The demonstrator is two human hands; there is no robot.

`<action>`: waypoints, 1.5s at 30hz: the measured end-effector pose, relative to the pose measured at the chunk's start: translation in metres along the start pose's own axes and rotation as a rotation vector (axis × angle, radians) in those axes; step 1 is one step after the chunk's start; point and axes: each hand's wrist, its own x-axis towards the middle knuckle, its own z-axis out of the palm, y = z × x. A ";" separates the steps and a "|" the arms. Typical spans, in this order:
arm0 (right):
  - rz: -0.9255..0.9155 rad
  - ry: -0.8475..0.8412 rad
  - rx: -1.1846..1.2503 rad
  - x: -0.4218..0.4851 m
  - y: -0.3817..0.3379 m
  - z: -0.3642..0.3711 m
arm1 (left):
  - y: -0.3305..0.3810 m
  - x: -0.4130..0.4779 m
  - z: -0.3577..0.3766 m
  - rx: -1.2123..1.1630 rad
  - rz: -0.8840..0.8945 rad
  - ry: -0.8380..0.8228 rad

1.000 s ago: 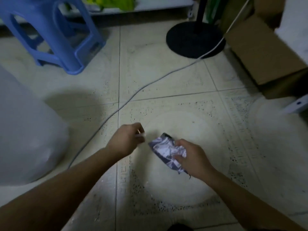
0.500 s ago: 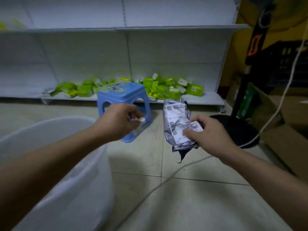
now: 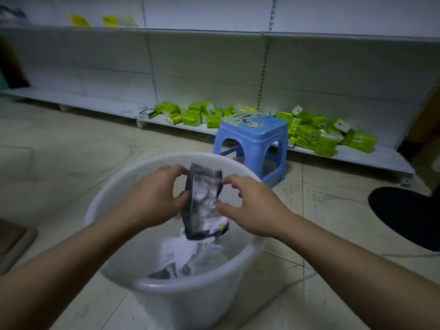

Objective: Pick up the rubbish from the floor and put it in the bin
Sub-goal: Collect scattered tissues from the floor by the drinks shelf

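Nearest to us stood the white plastic bin (image 3: 166, 284), its near rim just under our forearms, with crumpled white paper (image 3: 181, 253) and some darker scraps already lying in the bottom. Above its open mouth we held the wrapper (image 3: 204, 206), a creased dark packet with pale printing, hanging roughly upright and wholly inside the line of the rim, clear of the rubbish below. Our left hand (image 3: 152, 198) had its fingers (image 3: 176, 169) curled round the wrapper's left edge, with the thumb lower down on the same side. Our right hand (image 3: 252, 206) sat at the other edge with its fingers (image 3: 232, 181) apart and bent, the thumb tip against the film; whether it pinched or only touched, we could not tell. We judged the wrapper light, thin and limp, likely a little slick, so an edge pinch would serve, and once released it should fall straight in without a push. Only the letting go seemed left for this piece. Beyond the bin was the tiled floor (image 3: 59, 163), then a blue plastic stool (image 3: 252, 129) just behind the far rim, and a black round base (image 3: 404, 215) off to the right. Farthest back ran a low white shelf (image 3: 357, 156) strewn with green packets (image 3: 307, 132).
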 end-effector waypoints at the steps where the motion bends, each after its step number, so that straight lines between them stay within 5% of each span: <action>1: 0.004 0.000 -0.043 -0.001 0.003 0.004 | -0.002 0.002 0.002 -0.003 0.009 0.015; 5: 0.057 0.094 -0.150 -0.007 0.033 -0.017 | 0.029 0.025 0.017 -0.046 0.139 0.073; 12: 0.340 0.277 -0.256 -0.066 0.131 -0.111 | 0.185 0.072 0.078 -0.161 0.521 -0.118; 22: 1.076 0.446 -0.276 -0.350 0.211 -0.203 | 0.462 -0.009 0.153 -0.332 1.033 -0.535; 29: 1.781 0.725 -0.150 -0.616 0.097 -0.156 | 0.600 -0.234 0.140 -0.479 1.492 -0.930; 38: 2.441 0.972 -0.038 -0.748 -0.119 -0.043 | 0.607 -0.441 0.085 -0.567 1.931 -1.197; 45: 2.632 0.977 0.343 -0.801 -0.153 0.061 | 0.576 -0.559 0.127 -0.435 2.013 -1.379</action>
